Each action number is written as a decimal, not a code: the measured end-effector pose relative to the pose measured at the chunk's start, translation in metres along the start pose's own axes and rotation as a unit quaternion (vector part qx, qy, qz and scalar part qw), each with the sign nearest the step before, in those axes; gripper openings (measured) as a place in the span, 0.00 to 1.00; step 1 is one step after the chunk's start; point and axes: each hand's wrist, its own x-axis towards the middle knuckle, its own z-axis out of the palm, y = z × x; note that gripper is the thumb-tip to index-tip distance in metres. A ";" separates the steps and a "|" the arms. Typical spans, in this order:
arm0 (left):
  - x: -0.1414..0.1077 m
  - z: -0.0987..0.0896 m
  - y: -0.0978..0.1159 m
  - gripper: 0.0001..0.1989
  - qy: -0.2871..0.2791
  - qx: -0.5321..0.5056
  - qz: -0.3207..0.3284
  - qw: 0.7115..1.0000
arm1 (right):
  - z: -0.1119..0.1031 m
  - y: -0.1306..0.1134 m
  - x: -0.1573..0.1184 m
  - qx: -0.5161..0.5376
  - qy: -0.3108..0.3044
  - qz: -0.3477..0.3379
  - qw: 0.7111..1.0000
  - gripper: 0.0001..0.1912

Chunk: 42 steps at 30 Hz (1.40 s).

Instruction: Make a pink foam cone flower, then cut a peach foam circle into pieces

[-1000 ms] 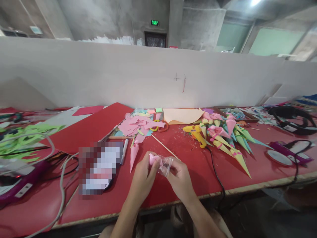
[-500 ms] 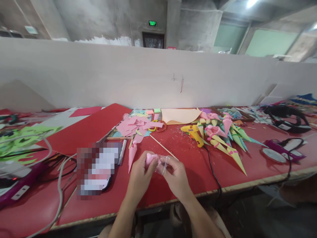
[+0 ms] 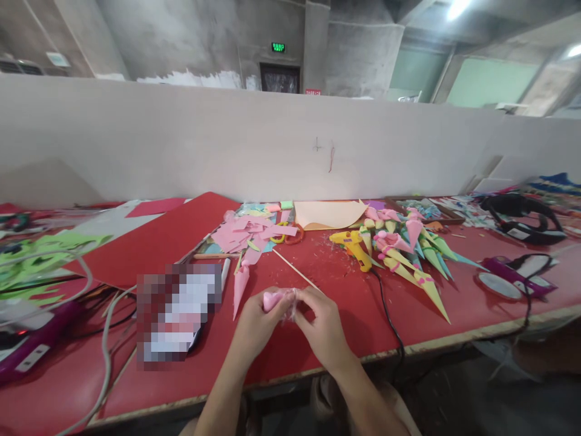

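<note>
Between my hands, above the red tabletop, is a soft pink lump (image 3: 271,300), partly in a clear plastic wrapper (image 3: 289,310). My left hand (image 3: 258,320) is closed around the pink lump, thumb on top. The fingers of my right hand (image 3: 320,321) pinch the crumpled wrapper at its right side. A thin wooden stick (image 3: 295,269) lies just beyond my hands. Left of them rests a pink paper cone (image 3: 241,284) with a small pink ball at its top.
A yellow glue gun (image 3: 354,247) with a black cord lies to the right, beside a pile of pastel paper cones (image 3: 408,242). Pink paper strips (image 3: 245,233) and scissors (image 3: 290,233) are at the back. A blurred-out phone (image 3: 181,315) lies at left; a white panel (image 3: 272,139) stands behind.
The clear wrapper has been gathered up and crumpled. My right hand has moved slightly closer to my left, which still holds the pink lump.
</note>
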 end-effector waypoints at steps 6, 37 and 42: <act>-0.001 -0.001 0.003 0.16 0.034 0.032 0.009 0.999 | 0.000 0.000 -0.001 0.026 0.025 0.011 0.999 0.05; 0.012 -0.045 -0.045 0.17 0.209 0.562 0.126 0.790 | 0.008 0.002 0.001 0.152 0.023 0.108 0.982 0.09; 0.013 -0.043 -0.033 0.15 0.146 0.578 0.039 0.802 | 0.009 0.001 0.000 0.127 0.022 0.125 0.984 0.10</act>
